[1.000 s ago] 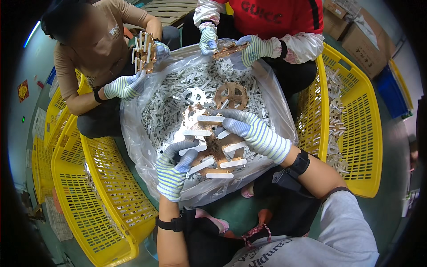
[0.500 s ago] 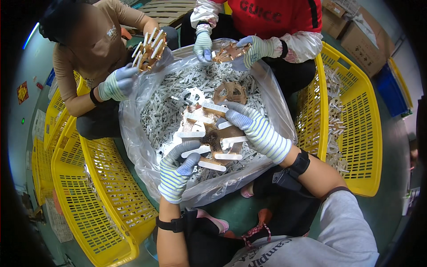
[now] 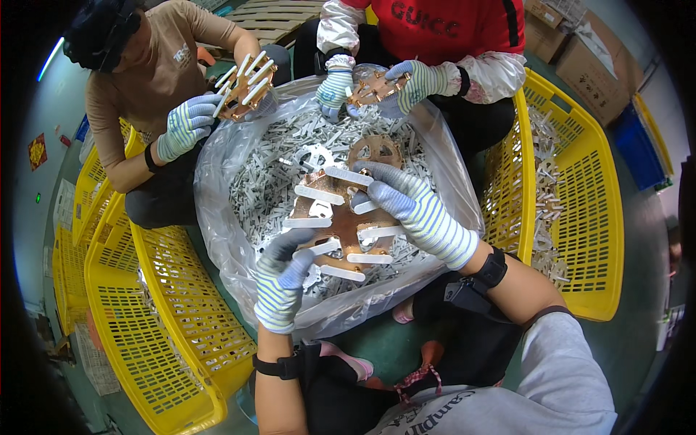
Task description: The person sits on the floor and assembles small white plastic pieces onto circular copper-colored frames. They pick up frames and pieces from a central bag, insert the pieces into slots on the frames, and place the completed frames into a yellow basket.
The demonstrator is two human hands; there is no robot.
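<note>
Between my gloved hands is a copper-coloured metal plate with cut-out openings and several white strips around its rim. My right hand is closed on the plate's upper right edge, its thumb and fingers by the end of a white strip. At the lower left, my left hand pinches the end of another white strip on the plate. Below the plate, a clear plastic bag holds a heap of loose white strips. A second copper-coloured plate lies on the heap beyond my hands.
Two people sit across the bag, with gloved hands on copper-coloured plates. Yellow slotted baskets stand at the left, and a yellow basket with metal pieces stands at the right. Cardboard boxes are behind it.
The plate has tilted a little in my hands, and my left hand has shifted slightly left. Across the bag, the person in red has lowered one hand beside their plate.
</note>
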